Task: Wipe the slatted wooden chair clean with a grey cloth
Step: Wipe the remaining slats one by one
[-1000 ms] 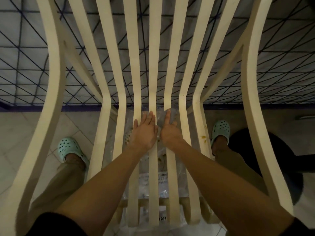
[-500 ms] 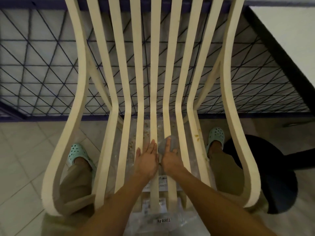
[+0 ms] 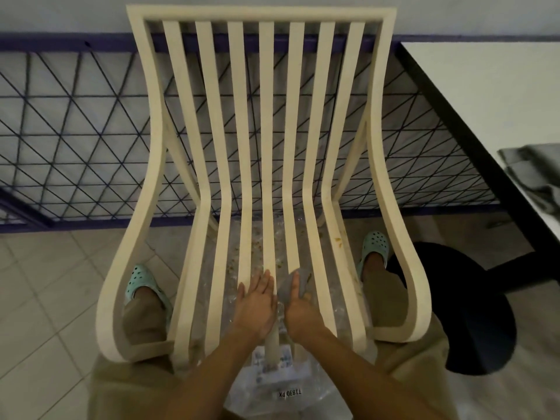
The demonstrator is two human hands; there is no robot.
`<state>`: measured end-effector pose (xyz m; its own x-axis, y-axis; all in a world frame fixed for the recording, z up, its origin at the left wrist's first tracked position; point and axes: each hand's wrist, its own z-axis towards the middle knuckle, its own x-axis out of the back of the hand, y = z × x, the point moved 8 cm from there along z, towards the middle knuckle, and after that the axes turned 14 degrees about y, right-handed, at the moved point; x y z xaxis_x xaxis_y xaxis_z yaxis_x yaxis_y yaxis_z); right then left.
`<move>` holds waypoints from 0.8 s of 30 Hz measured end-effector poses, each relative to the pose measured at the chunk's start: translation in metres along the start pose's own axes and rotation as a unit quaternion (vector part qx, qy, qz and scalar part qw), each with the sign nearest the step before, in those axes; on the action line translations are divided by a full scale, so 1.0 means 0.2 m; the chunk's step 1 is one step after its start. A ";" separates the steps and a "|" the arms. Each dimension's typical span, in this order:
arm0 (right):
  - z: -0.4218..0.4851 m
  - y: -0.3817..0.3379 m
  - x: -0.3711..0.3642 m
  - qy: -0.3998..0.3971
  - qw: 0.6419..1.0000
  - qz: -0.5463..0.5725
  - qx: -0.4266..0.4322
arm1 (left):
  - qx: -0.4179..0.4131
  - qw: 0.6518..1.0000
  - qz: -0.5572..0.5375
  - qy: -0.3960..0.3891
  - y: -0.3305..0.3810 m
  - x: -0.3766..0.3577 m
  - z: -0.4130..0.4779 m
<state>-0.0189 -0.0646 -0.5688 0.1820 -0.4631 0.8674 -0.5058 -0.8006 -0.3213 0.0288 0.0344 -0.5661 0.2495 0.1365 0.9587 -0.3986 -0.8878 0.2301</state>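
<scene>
Head view: you are laying your left hand (image 3: 257,301) flat, right hand (image 3: 300,309) gripping one grey cloth (image 3: 286,288), on one chair (image 3: 260,14), seven slats (image 3: 266,147) running front-to-back.

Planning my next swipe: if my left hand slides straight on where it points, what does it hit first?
Bare slat ahead of the left hand, then probably the bend up into the backrest.

home-like tiled floor (image 3: 45,298), wire lattice railing (image 3: 75,131), white table (image 3: 485,101), black stool (image 3: 472,313)
</scene>
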 end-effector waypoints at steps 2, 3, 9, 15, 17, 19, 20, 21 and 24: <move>-0.01 0.01 -0.01 0.003 1.000 0.003 0.001 | -0.005 1.000 0.004 -0.003 0.00 0.02 0.01; -0.02 0.01 -0.01 0.004 1.000 0.009 0.000 | -0.007 1.000 0.006 -0.010 0.00 0.02 0.01; -0.02 0.02 -0.03 0.062 0.997 0.037 -0.013 | -0.014 0.999 -0.029 -0.012 -0.03 0.10 0.09; 0.17 0.00 0.05 0.083 0.977 0.186 -0.067 | -0.004 0.996 -0.083 0.038 -0.05 0.20 0.23; 0.26 -0.01 0.08 0.098 0.958 0.256 -0.087 | -0.003 0.992 -0.109 0.056 -0.05 0.24 0.31; 0.37 -0.01 0.11 0.113 0.942 0.294 -0.113 | 0.002 0.990 -0.127 0.070 -0.05 0.29 0.39; 0.43 -0.01 0.12 0.116 0.937 0.304 -0.128 | 0.008 0.988 -0.138 0.075 -0.06 0.32 0.45; 0.49 0.00 0.13 0.120 0.932 0.313 -0.136 | 0.014 0.986 -0.148 0.079 -0.06 0.34 0.50; 0.65 -0.02 0.15 0.128 0.925 0.329 -0.142 | 0.024 0.980 -0.172 0.098 -0.09 0.43 0.65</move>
<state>0.0977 -0.1235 -0.5911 -0.4302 -0.6810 0.5926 -0.6434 -0.2292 -0.7304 0.1731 0.0055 -0.5102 0.1860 0.5090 0.8404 -0.2770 -0.7935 0.5419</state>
